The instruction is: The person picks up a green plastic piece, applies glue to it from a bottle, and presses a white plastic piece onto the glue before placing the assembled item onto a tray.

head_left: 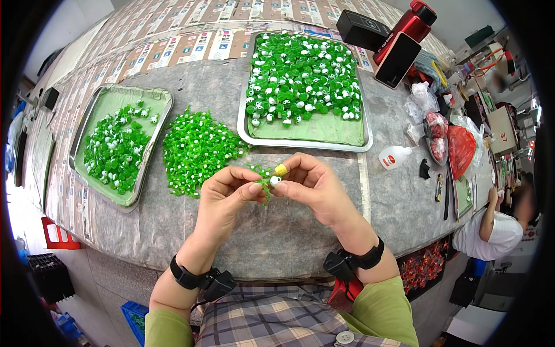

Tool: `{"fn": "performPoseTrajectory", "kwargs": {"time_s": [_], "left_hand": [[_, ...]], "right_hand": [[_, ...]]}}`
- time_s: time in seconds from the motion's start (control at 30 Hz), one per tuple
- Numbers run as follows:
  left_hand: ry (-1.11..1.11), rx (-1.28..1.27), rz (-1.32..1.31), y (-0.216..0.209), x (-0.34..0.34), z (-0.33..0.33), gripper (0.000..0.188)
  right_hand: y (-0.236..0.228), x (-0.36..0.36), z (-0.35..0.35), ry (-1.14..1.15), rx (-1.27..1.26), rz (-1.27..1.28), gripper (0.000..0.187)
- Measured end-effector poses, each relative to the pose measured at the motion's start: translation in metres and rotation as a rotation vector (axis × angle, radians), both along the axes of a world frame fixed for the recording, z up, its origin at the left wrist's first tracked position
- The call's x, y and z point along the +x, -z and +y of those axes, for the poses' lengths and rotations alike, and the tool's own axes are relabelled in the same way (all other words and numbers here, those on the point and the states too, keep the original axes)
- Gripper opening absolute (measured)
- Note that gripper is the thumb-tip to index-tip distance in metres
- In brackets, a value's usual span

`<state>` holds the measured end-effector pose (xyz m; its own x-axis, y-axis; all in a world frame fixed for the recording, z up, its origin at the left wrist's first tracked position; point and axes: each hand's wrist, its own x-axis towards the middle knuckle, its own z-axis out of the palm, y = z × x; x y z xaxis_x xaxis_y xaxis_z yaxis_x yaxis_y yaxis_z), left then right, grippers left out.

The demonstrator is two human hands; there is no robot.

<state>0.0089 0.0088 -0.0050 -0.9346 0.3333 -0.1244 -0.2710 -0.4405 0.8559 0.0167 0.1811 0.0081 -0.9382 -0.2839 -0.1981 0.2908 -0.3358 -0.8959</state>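
Observation:
Over the near part of the table, my two hands meet with their fingertips close together. My left hand (227,194) pinches a small bright green plastic piece (265,186) with thin limbs. Between the thumb and index finger of my right hand (315,188) is a small white bead (276,180) with dark dots, touching the green piece. A yellow cover (280,170) sits at the right index fingertip. Just beyond my left hand lies a loose heap of similar green pieces (199,147) with white spots.
A metal tray (306,144) of green-and-white figures stands behind my hands; a smaller tray (132,207) is at the left. To the right are a white bottle (395,157), a phone (398,59), a red flask (413,23), a black box (362,30) and bags. A person (491,231) sits at far right.

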Motion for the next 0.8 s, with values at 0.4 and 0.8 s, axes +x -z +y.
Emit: {"fn": "performPoseTrajectory", "kwargs": {"time_s": [0.4, 0.8], "left_hand": [[-0.061, -0.135, 0.059, 0.000, 0.001, 0.001, 0.010], [-0.132, -0.683, 0.708, -0.009, 0.000, 0.001, 0.013]], "right_hand": [[-0.008, 0.005, -0.007, 0.049, 0.167, 0.145, 0.015], [-0.006, 0.003, 0.000, -0.052, 0.113, 0.060, 0.025]]}}
